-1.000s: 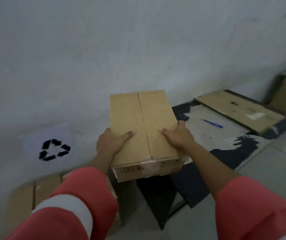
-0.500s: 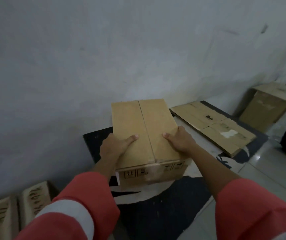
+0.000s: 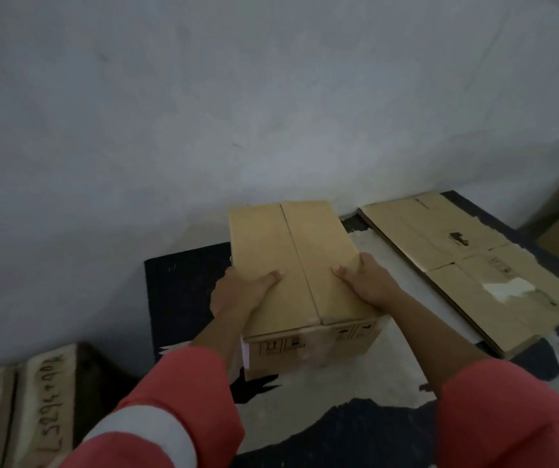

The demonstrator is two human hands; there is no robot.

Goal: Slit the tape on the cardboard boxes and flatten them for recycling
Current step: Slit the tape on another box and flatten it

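Floor mat [image 3: 183,285] by grey wall [image 3: 271,113]: cardboard box [image 3: 291,265] descending.
Left grip [image 3: 237,292] and right grip [image 3: 369,282] are clasping its sides; it is hanging nearer the mat than before, beside flattened cardboard [image 3: 467,265].

Left hand [image 3: 237,295], right hand [image 3: 371,282] on box [image 3: 291,244]

Cardboard box [image 3: 291,261] plain tan, black handling symbols on near side. Flattened cardboard [image 3: 467,265] tan, black smudge, white torn patch. Mat [image 3: 183,285] black with off-white worn areas. Sleeve [image 3: 183,390] coral red, pale grey band. Wall [image 3: 203,113] grey-white. Lower-left boxes [image 3: 48,393] tan, dark handwritten digits.
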